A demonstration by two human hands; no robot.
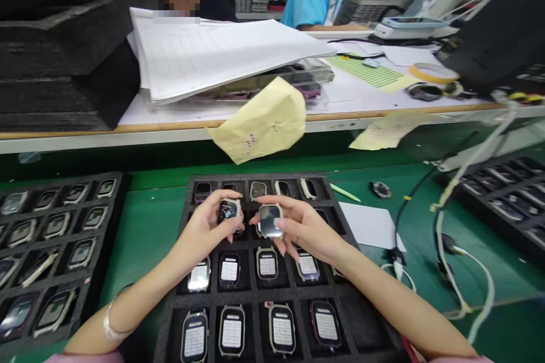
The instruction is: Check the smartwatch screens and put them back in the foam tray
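Observation:
My left hand [210, 224] is closed around a dark-faced smartwatch body [227, 211], held above the middle foam tray [255, 286]. My right hand [298, 227] grips a second watch body with a grey screen [271, 220], right beside the first. Both hover over the tray's second row. Below them the tray's compartments hold several watch bodies with lit white screens [267, 264]. The top row holds darker watch bodies [258, 189].
Another foam tray of watches [46, 249] lies at the left, a third [506, 193] at the right. White cables [464, 272] trail over the green mat. A yellow envelope [264, 122] hangs from the raised shelf. Two other people sit behind it, beyond stacked papers [213, 51].

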